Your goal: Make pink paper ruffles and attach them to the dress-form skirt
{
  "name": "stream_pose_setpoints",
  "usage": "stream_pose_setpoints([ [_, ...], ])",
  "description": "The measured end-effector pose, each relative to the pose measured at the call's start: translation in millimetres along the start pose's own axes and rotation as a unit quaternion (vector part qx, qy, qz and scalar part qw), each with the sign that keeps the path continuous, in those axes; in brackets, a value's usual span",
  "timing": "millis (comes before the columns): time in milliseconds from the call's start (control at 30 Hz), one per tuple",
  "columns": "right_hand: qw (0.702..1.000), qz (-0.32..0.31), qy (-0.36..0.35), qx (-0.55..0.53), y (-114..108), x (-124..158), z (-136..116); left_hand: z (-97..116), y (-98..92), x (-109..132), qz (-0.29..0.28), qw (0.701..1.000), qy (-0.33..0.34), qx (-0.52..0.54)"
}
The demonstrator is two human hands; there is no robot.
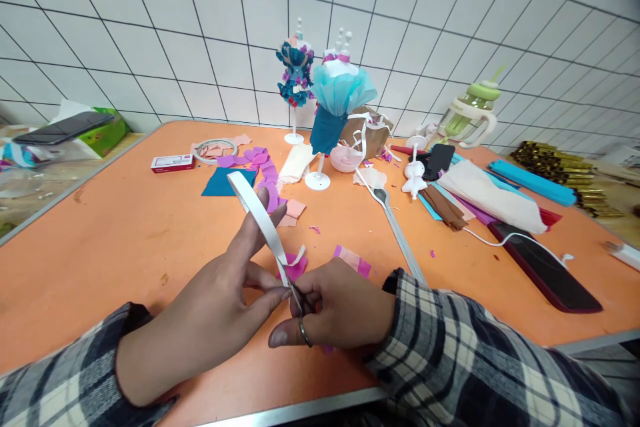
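My left hand (pixel 215 313) holds a roll of white tape (pixel 263 217) on edge, its thumb and a fingertip pinched near the lower end. In my right hand (pixel 347 300) is a small pair of scissors (pixel 303 330), with the thumb through one metal loop. The blades meet the tape beside my left thumb tip; whether they are cutting through it is hidden by the fingers. Just behind the hands lie a magenta paper scrap (pixel 296 268) and a pink-and-purple piece (pixel 353 260).
Miniature dress form stands in blue paper (pixel 345 97) and dark teal flowers (pixel 295 73) rise at the back. Purple paper strips (pixel 267 173), a teal sheet (pixel 225 182) and a tape ring (pixel 215 142) lie left. Right are a phone (pixel 547 270), coloured papers (pixel 493 193) and a bottle (pixel 467 117).
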State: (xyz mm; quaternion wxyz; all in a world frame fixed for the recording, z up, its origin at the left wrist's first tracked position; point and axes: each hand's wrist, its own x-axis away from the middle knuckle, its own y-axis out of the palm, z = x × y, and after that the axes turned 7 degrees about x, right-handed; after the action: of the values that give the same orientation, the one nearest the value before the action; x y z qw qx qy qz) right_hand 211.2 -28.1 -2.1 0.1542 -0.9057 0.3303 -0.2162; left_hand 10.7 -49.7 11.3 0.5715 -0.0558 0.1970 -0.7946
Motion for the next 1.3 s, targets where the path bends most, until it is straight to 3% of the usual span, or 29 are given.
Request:
stream_pose_setpoints([
  [300, 0.995, 0.068, -0.066, 0.026, 4.1, -5.0, 7.0, -1.8, -1.5, -1.4, 0.016, 0.999, 0.014, 0.034],
  [500, 0.996, 0.065, -0.060, -0.017, 4.1, -3.3, 5.5, -3.8, -1.4, -0.7, 0.019, 0.998, 0.021, 0.047],
  [733, 0.992, 0.083, -0.095, 0.014, 3.1, -6.8, 11.7, -3.8, -7.0, -1.2, -0.001, 0.997, 0.039, 0.073],
  [900, 0.992, 0.042, -0.109, -0.056, -2.0, -7.8, 14.1, -3.8, -18.0, -2.6, -0.027, 0.990, 0.081, 0.109],
  [1000, 0.992, 0.019, -0.105, -0.060, -3.5, -8.5, 13.9, -2.4, -18.0, -6.6, -0.030, 0.983, 0.047, 0.176],
  [1100, 0.995, 0.003, -0.089, -0.053, -3.1, -9.4, 13.2, -2.1, -13.2, -12.8, 0.014, 0.976, 0.004, 0.217],
  [1300, 0.996, 0.026, -0.089, -0.015, -0.2, -11.3, 11.3, -5.3, -6.8, -18.7, 0.053, 0.970, -0.021, 0.237],
])
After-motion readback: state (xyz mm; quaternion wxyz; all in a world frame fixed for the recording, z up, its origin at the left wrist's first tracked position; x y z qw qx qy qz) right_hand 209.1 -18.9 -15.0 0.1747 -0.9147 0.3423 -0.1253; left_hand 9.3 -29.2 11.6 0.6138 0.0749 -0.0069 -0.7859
